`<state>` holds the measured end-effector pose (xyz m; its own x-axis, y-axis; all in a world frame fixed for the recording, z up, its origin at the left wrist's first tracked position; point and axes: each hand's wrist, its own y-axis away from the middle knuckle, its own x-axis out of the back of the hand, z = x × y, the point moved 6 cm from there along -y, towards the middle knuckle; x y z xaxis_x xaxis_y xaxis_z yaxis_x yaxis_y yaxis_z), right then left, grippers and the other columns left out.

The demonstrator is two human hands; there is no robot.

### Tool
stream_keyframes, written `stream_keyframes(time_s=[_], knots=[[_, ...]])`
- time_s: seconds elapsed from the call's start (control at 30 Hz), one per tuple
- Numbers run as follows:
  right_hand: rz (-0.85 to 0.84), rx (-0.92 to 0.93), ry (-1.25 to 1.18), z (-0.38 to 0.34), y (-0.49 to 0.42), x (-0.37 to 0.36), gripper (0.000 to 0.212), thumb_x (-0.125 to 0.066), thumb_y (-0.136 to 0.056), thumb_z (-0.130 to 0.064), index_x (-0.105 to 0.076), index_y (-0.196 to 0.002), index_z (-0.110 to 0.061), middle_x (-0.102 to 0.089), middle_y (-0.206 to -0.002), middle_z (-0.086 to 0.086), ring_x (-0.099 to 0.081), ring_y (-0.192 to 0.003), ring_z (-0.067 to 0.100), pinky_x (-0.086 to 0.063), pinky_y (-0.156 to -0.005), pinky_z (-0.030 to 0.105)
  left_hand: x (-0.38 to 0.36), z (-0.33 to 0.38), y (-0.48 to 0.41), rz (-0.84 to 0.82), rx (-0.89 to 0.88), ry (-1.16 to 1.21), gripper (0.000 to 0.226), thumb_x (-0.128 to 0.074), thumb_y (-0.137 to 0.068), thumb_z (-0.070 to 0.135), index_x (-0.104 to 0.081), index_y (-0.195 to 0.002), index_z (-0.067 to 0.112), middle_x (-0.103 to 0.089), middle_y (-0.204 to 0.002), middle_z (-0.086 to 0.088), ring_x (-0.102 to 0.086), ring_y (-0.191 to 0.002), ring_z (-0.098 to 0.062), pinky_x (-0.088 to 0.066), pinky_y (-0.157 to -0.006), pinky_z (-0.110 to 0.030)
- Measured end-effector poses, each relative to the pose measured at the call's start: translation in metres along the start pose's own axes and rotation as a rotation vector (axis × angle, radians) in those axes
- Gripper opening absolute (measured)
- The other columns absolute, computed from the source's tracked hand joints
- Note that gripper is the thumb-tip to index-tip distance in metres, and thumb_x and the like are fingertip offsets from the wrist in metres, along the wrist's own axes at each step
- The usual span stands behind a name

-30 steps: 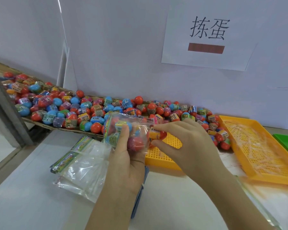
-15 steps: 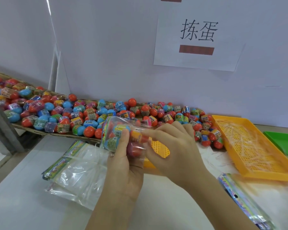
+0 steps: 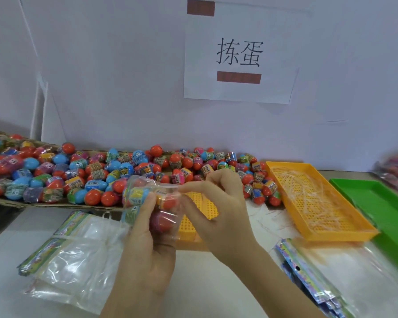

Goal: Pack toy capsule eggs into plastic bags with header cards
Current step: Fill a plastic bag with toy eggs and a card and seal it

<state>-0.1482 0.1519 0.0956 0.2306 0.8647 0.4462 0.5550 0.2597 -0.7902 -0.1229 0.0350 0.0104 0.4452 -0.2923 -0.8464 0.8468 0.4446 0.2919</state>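
Observation:
My left hand point(image 3: 147, 239) grips a clear plastic bag point(image 3: 147, 198) stuffed with several coloured capsule eggs, thumb pressed against its side. At the bag's open upper right edge, my right hand point(image 3: 214, 203) pinches the plastic between thumb and forefinger. Behind both hands a long heap of loose capsule eggs point(image 3: 83, 173) in red, blue and pink lies on a flat cardboard sheet point(image 3: 14, 203) along the wall. A stack of empty bags with header cards point(image 3: 71, 255) lies on the table to the left.
A yellow perforated tray point(image 3: 319, 203) with thin plastic strips sits at right, a green tray point(image 3: 381, 207) beside it. Another yellow perforated piece point(image 3: 191, 228) lies behind my hands. More header-card bags point(image 3: 308, 278) lie at lower right. Filled bags point(image 3: 395, 171) are stacked at the far right edge.
My right hand has pushed the orange egg it held into the bag and now pinches the bag's opening. The camera has shifted to the right.

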Motion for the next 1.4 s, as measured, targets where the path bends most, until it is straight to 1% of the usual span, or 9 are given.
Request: stream_keyframes(time_s=[0.07,0.2,0.3,0.4,0.63,0.83,0.97,1.1,1.4], knots=[[0.092,-0.317,-0.361,0.01,0.005,0.008,0.02,-0.064,-0.075,-0.043,-0.056,-0.093,-0.041,-0.045,-0.084,-0.019,-0.045,-0.079,0.005,-0.037,-0.07,0.015,-0.001,0.003,-0.002,0.023,-0.003,0.077,0.039,-0.07,-0.074,0.02,-0.061,-0.111,0.013,-0.075,-0.097,-0.014,-0.074,-0.086,-0.027,-0.061,-0.057,-0.035],[-0.305,-0.79,-0.591,0.019,0.031,-0.016,0.057,-0.079,-0.052,-0.059,-0.052,-0.1,-0.046,-0.057,-0.083,-0.014,-0.054,-0.067,-0.003,-0.044,-0.056,0.011,-0.003,0.002,0.001,0.023,-0.015,0.125,0.049,-0.069,-0.07,0.023,-0.06,-0.116,0.01,-0.076,-0.095,-0.013,-0.074,-0.084,-0.023,-0.062,-0.062,-0.038],[-0.323,-0.764,-0.584,0.012,0.03,-0.011,0.03,-0.088,-0.062,-0.03,-0.067,-0.083,-0.03,-0.063,-0.065,-0.011,-0.054,-0.053,-0.003,-0.044,-0.05,0.012,-0.006,-0.008,0.008,-0.03,0.019,0.081,0.047,-0.067,-0.071,0.028,-0.061,-0.113,0.008,-0.077,-0.088,-0.011,-0.075,-0.074,-0.016,-0.059,-0.053,-0.029],[-0.34,-0.76,-0.516,0.011,0.028,-0.008,0.039,-0.087,-0.053,-0.04,-0.065,-0.084,-0.034,-0.069,-0.072,-0.015,-0.063,-0.061,0.0,-0.051,-0.055,0.016,-0.006,-0.014,0.011,-0.035,0.023,0.064,0.055,-0.066,-0.074,0.033,-0.06,-0.123,0.009,-0.077,-0.089,-0.008,-0.075,-0.074,-0.016,-0.058,-0.052,-0.026],[-0.107,-0.658,-0.542,0.005,0.021,0.006,0.036,-0.08,-0.073,-0.008,-0.064,-0.094,-0.033,-0.071,-0.075,-0.006,-0.062,-0.061,0.005,-0.05,-0.057,0.018,-0.014,-0.02,0.021,-0.154,-0.027,-0.027,0.061,-0.063,-0.079,0.042,-0.058,-0.132,0.012,-0.067,-0.124,-0.017,-0.061,-0.119,-0.034,-0.04,-0.108,-0.053],[0.05,-0.485,-0.626,0.015,-0.016,0.044,0.036,-0.072,-0.079,0.003,-0.068,-0.096,-0.028,-0.064,-0.061,-0.002,-0.058,-0.058,0.009,-0.053,-0.058,0.027,0.002,-0.015,0.011,0.025,0.012,0.113,0.073,-0.073,-0.061,0.049,-0.054,-0.126,0.023,-0.071,-0.113,-0.01,-0.069,-0.104,-0.028,-0.052,-0.092,-0.042],[-0.085,-0.361,-0.635,0.016,-0.033,0.065,0.04,-0.068,-0.081,0.008,-0.064,-0.103,-0.025,-0.068,-0.063,-0.004,-0.061,-0.052,0.005,-0.047,-0.05,0.013,0.0,-0.005,0.003,-0.114,-0.178,-0.281,0.041,-0.058,-0.093,0.017,-0.047,-0.129,0.032,-0.057,-0.134,0.001,-0.058,-0.112,-0.008,-0.048,-0.084,-0.022],[-0.197,-0.365,-0.684,0.026,-0.037,0.076,0.045,-0.064,-0.081,0.013,-0.056,-0.106,-0.023,-0.066,-0.063,-0.003,-0.059,-0.052,0.012,-0.044,-0.051,0.019,-0.015,0.0,0.011,-0.324,-0.363,-0.592,0.074,-0.091,-0.049,0.047,-0.059,-0.115,0.035,-0.068,-0.117,0.02,-0.061,-0.115,-0.003,-0.05,-0.078,-0.009],[-0.256,-0.504,-0.86,0.036,0.0,0.051,0.047,-0.055,-0.082,0.021,-0.052,-0.105,-0.02,-0.067,-0.07,-0.002,-0.061,-0.058,0.014,-0.052,-0.058,0.025,-0.033,-0.014,0.035,-0.459,-0.307,-0.717,0.036,-0.071,-0.063,0.042,-0.075,-0.094,0.023,-0.077,-0.097,-0.001,-0.073,-0.089,-0.019,-0.061,-0.071,-0.031]])
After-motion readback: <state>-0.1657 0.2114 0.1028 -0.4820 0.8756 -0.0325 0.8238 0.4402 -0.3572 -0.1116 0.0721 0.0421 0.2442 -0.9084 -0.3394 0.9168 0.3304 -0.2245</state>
